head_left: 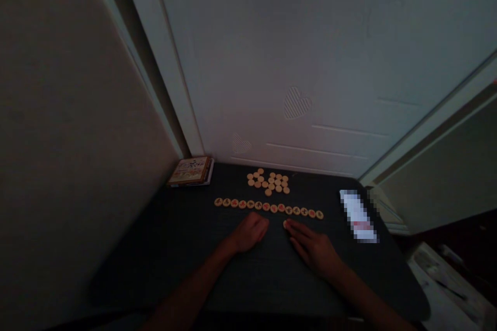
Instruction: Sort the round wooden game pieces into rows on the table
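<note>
A row of round wooden Chinese chess pieces (266, 207), marked in red and black characters, runs across the dark table (163, 258). My left hand (250, 231) rests as a closed fist just below the middle of the row; nothing shows in its curled fingers. To its right, my right hand (314, 247) has its thumb side and fingertips at a single chess piece (286, 224), which lies below the row. The fingers partly cover that piece, so its marking is hidden. Behind the row lies a loose cluster of pale, seemingly blank-side-up pieces (272, 185).
At the back left corner sits a stack of boxes or books (192, 170). A bright phone, blurred out (359, 217), lies near the right edge. A white panel with embossed hearts (297, 103) rises behind the table, and a wall (77, 139) stands close on the left.
</note>
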`<state>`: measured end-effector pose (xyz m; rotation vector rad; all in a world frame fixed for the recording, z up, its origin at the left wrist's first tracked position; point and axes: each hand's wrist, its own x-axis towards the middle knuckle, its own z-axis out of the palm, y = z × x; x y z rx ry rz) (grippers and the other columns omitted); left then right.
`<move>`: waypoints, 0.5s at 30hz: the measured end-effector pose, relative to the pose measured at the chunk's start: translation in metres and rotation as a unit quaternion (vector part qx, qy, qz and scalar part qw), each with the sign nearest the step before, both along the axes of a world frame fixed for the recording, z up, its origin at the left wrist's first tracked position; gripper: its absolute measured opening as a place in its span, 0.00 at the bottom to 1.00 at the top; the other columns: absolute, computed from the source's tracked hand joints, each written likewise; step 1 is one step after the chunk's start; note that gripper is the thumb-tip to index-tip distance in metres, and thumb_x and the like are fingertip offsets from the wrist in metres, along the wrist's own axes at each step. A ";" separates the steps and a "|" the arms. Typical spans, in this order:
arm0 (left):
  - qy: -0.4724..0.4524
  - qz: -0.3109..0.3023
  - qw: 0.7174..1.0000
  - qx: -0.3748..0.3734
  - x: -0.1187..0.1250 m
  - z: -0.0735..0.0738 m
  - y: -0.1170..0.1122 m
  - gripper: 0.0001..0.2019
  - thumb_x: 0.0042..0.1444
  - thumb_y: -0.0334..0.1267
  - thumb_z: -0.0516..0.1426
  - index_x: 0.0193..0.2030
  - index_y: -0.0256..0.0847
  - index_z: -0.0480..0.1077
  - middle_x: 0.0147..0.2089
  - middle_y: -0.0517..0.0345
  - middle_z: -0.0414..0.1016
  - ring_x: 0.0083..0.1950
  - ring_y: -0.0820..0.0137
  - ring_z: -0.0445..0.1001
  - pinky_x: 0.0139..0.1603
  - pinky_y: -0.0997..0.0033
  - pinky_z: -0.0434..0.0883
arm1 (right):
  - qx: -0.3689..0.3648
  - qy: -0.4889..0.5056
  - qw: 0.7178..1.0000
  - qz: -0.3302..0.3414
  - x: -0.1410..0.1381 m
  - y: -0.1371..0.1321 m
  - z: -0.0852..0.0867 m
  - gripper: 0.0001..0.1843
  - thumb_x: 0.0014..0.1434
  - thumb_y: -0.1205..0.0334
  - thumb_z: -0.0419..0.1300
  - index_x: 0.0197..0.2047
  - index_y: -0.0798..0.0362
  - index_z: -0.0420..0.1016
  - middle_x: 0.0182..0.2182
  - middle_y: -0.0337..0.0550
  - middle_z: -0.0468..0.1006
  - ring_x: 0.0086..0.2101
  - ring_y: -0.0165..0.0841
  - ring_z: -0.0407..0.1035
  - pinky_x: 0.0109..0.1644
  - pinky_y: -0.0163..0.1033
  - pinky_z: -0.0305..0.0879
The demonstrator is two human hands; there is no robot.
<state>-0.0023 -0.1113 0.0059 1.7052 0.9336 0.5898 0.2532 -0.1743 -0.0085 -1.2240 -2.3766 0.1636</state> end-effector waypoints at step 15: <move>0.023 -0.002 1.000 0.001 0.002 -0.002 0.002 0.23 0.62 0.45 0.44 0.16 0.43 0.58 0.17 0.63 0.60 0.22 0.73 0.61 0.29 0.71 0.59 | -0.038 -0.077 0.992 -0.087 0.095 -0.034 0.000 0.32 0.71 0.61 0.51 0.74 0.41 0.48 0.68 0.42 0.62 0.55 0.38 0.74 0.46 0.42 0.81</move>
